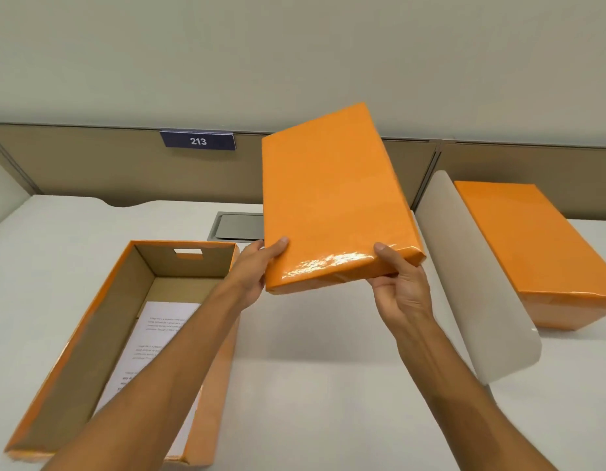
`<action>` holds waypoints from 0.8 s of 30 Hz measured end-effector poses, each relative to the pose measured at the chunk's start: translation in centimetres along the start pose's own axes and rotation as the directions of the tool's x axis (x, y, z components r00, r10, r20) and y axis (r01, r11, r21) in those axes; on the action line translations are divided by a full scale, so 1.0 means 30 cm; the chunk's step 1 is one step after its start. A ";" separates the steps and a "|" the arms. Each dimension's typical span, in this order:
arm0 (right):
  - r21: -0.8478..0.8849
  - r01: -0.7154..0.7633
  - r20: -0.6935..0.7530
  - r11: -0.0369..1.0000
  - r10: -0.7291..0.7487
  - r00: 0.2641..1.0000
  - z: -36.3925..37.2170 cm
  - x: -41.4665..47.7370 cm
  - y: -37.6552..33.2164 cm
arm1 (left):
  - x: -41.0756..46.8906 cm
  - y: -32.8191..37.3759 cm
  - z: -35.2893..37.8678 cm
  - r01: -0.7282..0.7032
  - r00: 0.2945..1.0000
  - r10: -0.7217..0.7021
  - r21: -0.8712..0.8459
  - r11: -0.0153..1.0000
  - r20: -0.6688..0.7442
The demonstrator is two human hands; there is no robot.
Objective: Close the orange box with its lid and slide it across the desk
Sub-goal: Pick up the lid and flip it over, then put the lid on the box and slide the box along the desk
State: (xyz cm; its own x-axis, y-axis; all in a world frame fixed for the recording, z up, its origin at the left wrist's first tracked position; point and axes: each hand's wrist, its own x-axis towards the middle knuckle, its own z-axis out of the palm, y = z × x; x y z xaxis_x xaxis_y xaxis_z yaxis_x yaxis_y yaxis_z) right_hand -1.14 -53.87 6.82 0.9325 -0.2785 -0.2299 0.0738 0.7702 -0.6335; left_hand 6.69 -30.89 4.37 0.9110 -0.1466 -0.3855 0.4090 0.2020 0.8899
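Holding lid [335,198] tilted above table [312,368], left grip [257,266] and right grip [396,283] grasping its near edge, ready to cover open orange box [74,334].

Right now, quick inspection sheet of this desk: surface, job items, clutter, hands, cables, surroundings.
Surface: white desk, grey flap plate set in at the back.
Job's things: open orange box at left, printed sheet inside; orange lid held tilted in the air, off the box.
Clutter: second orange box, closed, beyond the white divider.
Hands: left hand and right hand grip the lid's near corners.
Cables: nothing seen.
Surroundings: beige partition, sign 213.
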 end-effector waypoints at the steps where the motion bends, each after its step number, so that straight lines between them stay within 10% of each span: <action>1: 0.001 -0.025 0.023 1.000 0.025 0.999 0.010 -0.010 0.010 | -0.012 0.012 -0.026 -0.003 1.000 0.003 -0.026 1.000 0.018; 9: -0.102 -0.250 0.091 0.963 0.259 0.962 0.038 -0.051 0.094 | -0.113 0.104 -0.307 -0.067 0.997 0.065 -0.055 0.996 -0.038; 16: -0.641 -0.133 0.026 0.756 0.194 0.981 0.103 -0.125 0.273 | -0.257 0.122 -0.582 -0.096 0.995 0.098 0.070 0.993 -0.031; 24: -0.811 -0.100 -0.009 0.577 0.158 0.987 0.195 -0.298 0.512 | -0.422 0.101 -0.893 -0.028 0.996 0.051 0.277 0.961 -0.077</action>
State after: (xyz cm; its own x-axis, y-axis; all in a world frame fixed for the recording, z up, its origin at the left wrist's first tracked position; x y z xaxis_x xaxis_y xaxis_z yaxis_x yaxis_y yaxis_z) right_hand -6.27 -36.21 3.46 0.9292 -0.1586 -0.3338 -0.3370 0.0067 -0.9415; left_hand -2.20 -2.49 5.43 0.9321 -0.0615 -0.3569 0.3527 -0.0698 0.9331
